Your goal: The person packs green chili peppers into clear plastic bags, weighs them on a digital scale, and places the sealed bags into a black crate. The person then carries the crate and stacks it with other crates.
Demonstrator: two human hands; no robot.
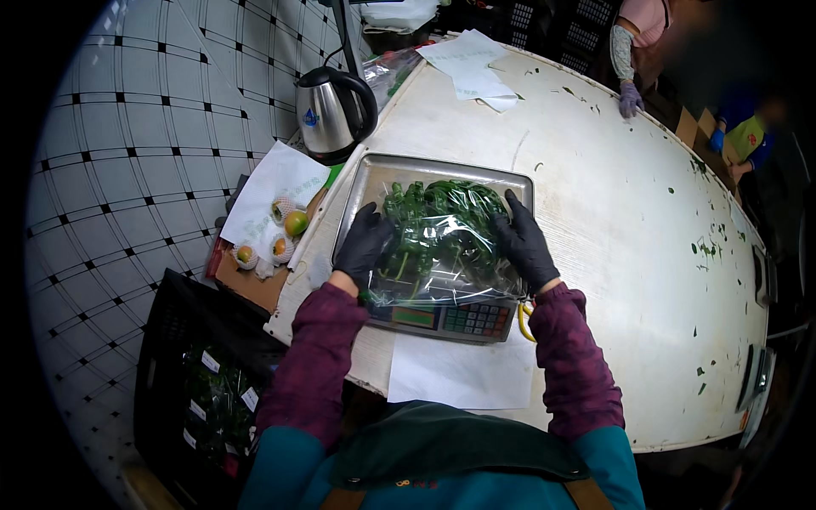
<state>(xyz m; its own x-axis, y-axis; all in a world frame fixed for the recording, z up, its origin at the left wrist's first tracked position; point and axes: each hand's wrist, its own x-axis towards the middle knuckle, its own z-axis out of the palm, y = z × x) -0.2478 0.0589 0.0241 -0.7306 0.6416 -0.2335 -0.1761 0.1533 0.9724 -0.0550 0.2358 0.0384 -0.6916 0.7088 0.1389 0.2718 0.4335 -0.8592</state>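
Note:
A clear plastic bag of leafy greens [444,228] lies over the metal tray of a weighing scale [484,321]. My left hand [364,246], in a black glove, grips the bag's left side. On the opposite side my right hand [525,248], gloved the same way, holds the bag with its thumb and fingers at the edge. Loose film at the bag's near end hangs over part of the scale's display and keypad. Glare on the plastic hides some of the leaves.
Left of the scale, an electric kettle [327,115] stands near wrapped fruit [296,223] and paper. A black crate [161,374] with labelled bags is below left. White paper [459,374] lies near me; leaf scraps dot the white table [629,255]. Two people are beyond its far-right edge.

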